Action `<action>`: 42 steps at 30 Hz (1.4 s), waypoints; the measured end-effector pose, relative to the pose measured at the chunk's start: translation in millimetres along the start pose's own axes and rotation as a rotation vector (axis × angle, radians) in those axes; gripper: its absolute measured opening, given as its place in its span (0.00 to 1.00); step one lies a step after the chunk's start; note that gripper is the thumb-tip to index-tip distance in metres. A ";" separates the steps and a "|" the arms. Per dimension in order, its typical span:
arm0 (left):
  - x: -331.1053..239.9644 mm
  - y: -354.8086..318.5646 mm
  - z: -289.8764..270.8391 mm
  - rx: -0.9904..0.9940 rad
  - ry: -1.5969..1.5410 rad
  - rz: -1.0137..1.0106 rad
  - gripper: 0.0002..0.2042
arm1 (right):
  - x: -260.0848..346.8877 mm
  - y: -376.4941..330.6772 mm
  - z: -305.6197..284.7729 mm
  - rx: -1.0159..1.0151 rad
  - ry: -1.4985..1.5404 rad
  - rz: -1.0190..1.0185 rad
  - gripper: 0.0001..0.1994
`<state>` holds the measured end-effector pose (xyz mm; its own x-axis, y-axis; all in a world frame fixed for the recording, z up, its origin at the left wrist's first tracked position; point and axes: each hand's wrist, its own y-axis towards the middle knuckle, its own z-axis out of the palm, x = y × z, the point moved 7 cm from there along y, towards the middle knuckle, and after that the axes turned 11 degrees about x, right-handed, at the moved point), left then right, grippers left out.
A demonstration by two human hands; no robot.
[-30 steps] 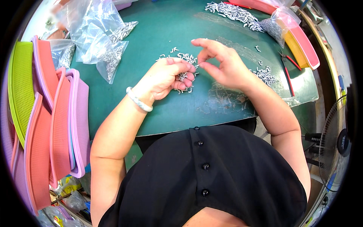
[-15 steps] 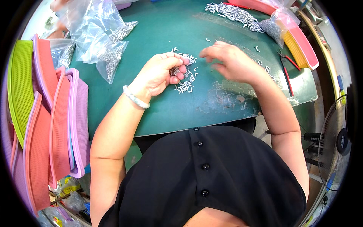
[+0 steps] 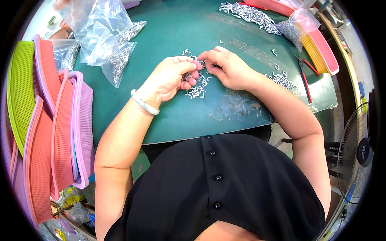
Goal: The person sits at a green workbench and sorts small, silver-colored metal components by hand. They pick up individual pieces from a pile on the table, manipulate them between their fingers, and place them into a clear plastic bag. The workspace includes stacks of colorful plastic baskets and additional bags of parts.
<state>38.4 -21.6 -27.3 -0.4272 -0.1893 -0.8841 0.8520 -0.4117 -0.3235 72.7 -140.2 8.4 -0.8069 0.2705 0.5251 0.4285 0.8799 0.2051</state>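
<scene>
Several small silvery metal pieces, bent and thin, lie cupped in my left hand [image 3: 176, 75], its fingers curled around them and thumb on top. My right hand [image 3: 228, 68] meets it from the right, thumb and forefinger closed together at the left fingertips. Whatever sits in that pinch is too small to make out. Beneath and beside the left hand spreads a loose pile of small metal pieces [image 3: 196, 92] on the green tabletop [image 3: 173, 128]. A second small pile of metal pieces [image 3: 282, 79] lies beyond my right forearm.
Red-handled pliers [image 3: 304, 76] lie at the right. Farther back are a heap of larger silvery pieces [image 3: 251, 17] and a pink basket [image 3: 327, 52]. Clear plastic bags [image 3: 106, 44] of metal parts sit at the far left. Stacked plastic baskets [image 3: 84, 132] stand left; a fan [image 3: 354, 152] stands right.
My right hand has moved left from over the table to the left fingertips, and its fingers have closed. The pile by my right forearm shows more fully. My left hand has stayed in place.
</scene>
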 end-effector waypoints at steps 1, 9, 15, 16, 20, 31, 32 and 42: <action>0.4 -0.1 0.4 0.002 0.004 -0.004 0.07 | 0.4 -0.6 -1.1 -0.017 0.014 0.000 0.17; 1.8 -2.1 12.1 0.027 0.102 -0.051 0.08 | 22.1 -3.4 -11.7 -0.079 0.060 -0.022 0.18; 1.3 -1.4 9.8 0.065 0.066 -0.021 0.08 | 8.4 -5.7 -11.1 -0.113 0.451 0.080 0.17; 1.1 -1.0 9.0 0.075 0.062 -0.029 0.08 | 3.4 -7.5 -11.7 -0.118 0.434 0.087 0.17; 1.3 0.1 7.9 0.092 0.020 -0.010 0.08 | 7.9 -9.5 -6.2 -0.032 0.164 0.036 0.19; 1.0 0.4 7.7 0.089 -0.027 -0.010 0.07 | 3.9 -8.0 2.5 0.018 0.173 0.093 0.19; 0.4 -0.2 8.1 0.080 -0.047 -0.009 0.07 | 4.2 -8.8 0.7 0.000 0.190 0.084 0.19; 5.0 -1.5 18.0 0.087 0.012 -0.046 0.08 | 22.3 -9.4 -10.6 -0.080 0.177 0.000 0.20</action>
<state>29.6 -37.9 -25.1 -0.4614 -0.1575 -0.8731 0.8016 -0.4957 -0.3342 54.9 -146.6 27.0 -0.7261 0.1914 0.6604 0.4652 0.8440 0.2668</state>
